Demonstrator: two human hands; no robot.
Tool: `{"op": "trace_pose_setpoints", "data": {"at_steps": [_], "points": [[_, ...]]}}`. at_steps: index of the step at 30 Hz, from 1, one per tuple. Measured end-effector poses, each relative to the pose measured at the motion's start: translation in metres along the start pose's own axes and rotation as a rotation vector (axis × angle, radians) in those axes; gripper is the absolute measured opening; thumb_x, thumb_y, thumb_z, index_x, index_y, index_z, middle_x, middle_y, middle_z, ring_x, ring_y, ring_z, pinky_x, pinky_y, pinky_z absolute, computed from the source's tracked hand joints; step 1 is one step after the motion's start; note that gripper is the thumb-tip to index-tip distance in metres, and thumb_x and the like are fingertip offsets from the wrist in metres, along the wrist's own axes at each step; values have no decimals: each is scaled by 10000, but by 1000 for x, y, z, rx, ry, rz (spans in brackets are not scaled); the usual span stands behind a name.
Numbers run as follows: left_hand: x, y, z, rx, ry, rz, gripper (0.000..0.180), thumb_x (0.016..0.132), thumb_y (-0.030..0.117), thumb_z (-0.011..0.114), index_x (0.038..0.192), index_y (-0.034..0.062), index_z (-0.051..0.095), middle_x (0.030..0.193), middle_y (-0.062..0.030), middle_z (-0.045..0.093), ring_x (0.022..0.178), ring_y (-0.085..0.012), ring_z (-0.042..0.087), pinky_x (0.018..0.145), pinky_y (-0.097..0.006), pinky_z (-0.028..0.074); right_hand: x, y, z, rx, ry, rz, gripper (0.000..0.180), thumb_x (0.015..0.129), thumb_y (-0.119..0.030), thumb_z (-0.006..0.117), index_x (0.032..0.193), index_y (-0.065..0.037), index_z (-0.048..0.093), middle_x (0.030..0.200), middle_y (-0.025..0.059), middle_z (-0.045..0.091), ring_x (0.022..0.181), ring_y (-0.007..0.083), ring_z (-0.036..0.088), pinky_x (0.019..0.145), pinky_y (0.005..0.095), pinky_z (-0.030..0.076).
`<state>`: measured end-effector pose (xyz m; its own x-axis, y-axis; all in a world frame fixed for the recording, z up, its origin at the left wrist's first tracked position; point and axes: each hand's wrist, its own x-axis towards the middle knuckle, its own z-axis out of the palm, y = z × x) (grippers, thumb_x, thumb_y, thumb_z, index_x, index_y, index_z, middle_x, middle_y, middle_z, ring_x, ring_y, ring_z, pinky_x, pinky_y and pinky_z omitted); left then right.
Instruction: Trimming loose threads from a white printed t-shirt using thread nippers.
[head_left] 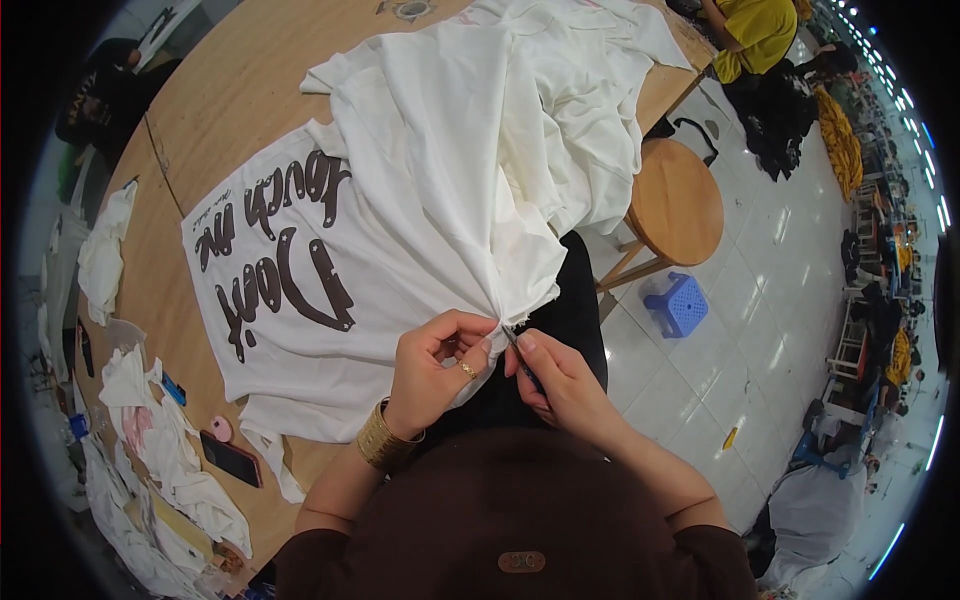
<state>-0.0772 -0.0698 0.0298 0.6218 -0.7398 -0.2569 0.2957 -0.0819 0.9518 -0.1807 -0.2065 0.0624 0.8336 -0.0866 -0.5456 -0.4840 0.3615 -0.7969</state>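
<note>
A white garment (410, 210) with large dark lettering lies spread over the table, and its gathered edge reaches down to my lap. My left hand (440, 365), wearing a ring and a wide gold bracelet, pinches a fold of that cloth between thumb and fingers. Right beside it, my right hand (555, 375) is closed around a pair of slim dark thread snips (513, 340). Their tip meets the pinched edge of the fabric; the fingers hide most of the handle. I cannot tell whether the blades are apart.
On the wooden table (190, 130) at left are a phone (230, 459), a pink round item (221, 429) and white cloth scraps (190, 480). To the right stand a round wooden stool (680, 200) and a blue plastic stool (680, 305). A person in yellow (755, 35) sits at the far right.
</note>
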Motion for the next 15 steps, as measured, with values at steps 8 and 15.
{"op": "trace_pose_setpoints", "data": {"at_steps": [8, 15], "points": [[1, 1, -2, 13, -27, 4, 214, 783, -16, 559, 995, -31, 583, 796, -21, 598, 697, -54, 528, 656, -197, 439, 6, 3, -1, 21, 56, -26, 320, 970, -315, 303, 812, -75, 445, 467, -40, 317, 364, 37, 244, 341, 181, 208], [-1, 4, -3, -67, -25, -38, 217, 779, -11, 561, 993, -36, 582, 790, -24, 594, 694, -57, 529, 656, -202, 446, 2, 1, -4, 42, 50, -26, 331, 968, -330, 301, 813, -76, 445, 464, -40, 314, 362, 36, 242, 339, 182, 204]]}}
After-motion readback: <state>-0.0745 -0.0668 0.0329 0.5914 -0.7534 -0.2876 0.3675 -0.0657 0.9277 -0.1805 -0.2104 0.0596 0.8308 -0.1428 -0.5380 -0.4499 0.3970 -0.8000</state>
